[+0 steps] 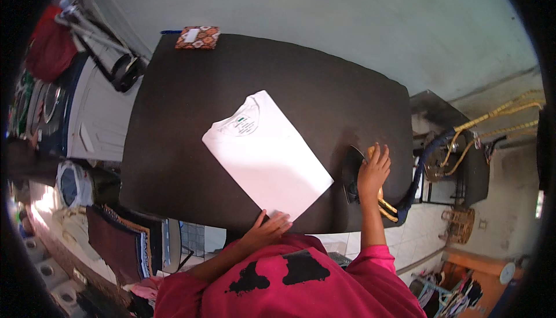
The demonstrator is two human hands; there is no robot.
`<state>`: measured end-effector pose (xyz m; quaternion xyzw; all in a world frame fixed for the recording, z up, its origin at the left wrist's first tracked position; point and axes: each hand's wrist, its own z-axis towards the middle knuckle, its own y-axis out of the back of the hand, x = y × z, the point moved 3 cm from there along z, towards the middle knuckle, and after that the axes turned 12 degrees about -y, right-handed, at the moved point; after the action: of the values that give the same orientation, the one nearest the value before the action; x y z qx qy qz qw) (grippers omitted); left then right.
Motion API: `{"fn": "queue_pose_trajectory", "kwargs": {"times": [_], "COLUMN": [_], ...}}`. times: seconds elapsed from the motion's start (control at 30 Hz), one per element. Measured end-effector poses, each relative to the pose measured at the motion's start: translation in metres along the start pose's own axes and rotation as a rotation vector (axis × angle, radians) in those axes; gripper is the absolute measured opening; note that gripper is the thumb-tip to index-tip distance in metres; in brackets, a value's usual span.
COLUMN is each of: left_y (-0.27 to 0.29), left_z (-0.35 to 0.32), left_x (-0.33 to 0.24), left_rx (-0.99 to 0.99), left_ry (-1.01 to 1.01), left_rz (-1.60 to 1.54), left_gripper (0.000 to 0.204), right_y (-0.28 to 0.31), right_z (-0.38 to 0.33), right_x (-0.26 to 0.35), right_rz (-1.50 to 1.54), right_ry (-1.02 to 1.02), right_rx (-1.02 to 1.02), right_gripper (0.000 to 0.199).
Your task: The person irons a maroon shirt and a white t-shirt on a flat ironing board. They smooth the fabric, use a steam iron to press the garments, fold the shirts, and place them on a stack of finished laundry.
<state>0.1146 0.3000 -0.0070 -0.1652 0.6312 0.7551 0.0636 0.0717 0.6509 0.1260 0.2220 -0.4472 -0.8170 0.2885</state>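
Observation:
A white T-shirt, folded into a neat rectangle, lies slantwise on a dark padded ironing table. Its round collar points to the far left. My left hand rests at the shirt's near corner, fingers stretched out and touching the cloth. To the right of the shirt is a dark iron with a wooden-looking handle. My right hand is closed around that handle. The iron stands apart from the shirt, and the hand covers part of it.
A patterned orange-brown pouch or box lies at the table's far left edge. A blue-wrapped cord or hose runs along the right edge, joining yellow hoses. Folded dark cloths are stacked at lower left. A wall closes the far side.

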Motion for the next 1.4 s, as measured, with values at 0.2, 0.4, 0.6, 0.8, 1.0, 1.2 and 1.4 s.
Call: {"fn": "queue_pose_trajectory", "kwargs": {"times": [0.2,0.4,0.6,0.8,1.0,1.2,1.4], "left_y": [0.036,0.023,0.009,0.061,0.106,0.151,0.19], "left_z": [0.014,0.027,0.027,-0.034,-0.237,-0.471,-0.639], "left_x": [0.025,0.077,0.088,0.073,0.032,-0.019,-0.024], "left_rx": [-0.975,-0.859,-1.016,-0.933,-1.155,-1.545,-1.664], "left_ry": [1.03,1.209,1.101,0.941,0.908,1.118,1.35], "left_rz": [-0.965,-1.253,-1.767,-1.559,-1.246,-1.14,-1.004], "left_gripper": [0.067,0.049,0.053,0.071,0.07,0.065,0.06], "right_y": [-0.056,-0.09,-0.059,0.004,0.112,0.206,0.258], "right_z": [-0.044,-0.014,-0.01,-0.037,-0.149,-0.298,-0.434], "right_x": [0.062,0.096,0.129,0.173,0.316,0.51,0.663], "right_rz": [0.613,0.626,0.736,0.716,0.812,0.907,1.104], "right_ry": [0.125,0.163,0.121,0.474,0.804,1.236,1.319], "right_rx": [0.788,1.388,1.593,1.448,1.569,1.617,1.835], "right_gripper": [0.053,0.066,0.054,0.039,0.041,0.046,0.048]}}
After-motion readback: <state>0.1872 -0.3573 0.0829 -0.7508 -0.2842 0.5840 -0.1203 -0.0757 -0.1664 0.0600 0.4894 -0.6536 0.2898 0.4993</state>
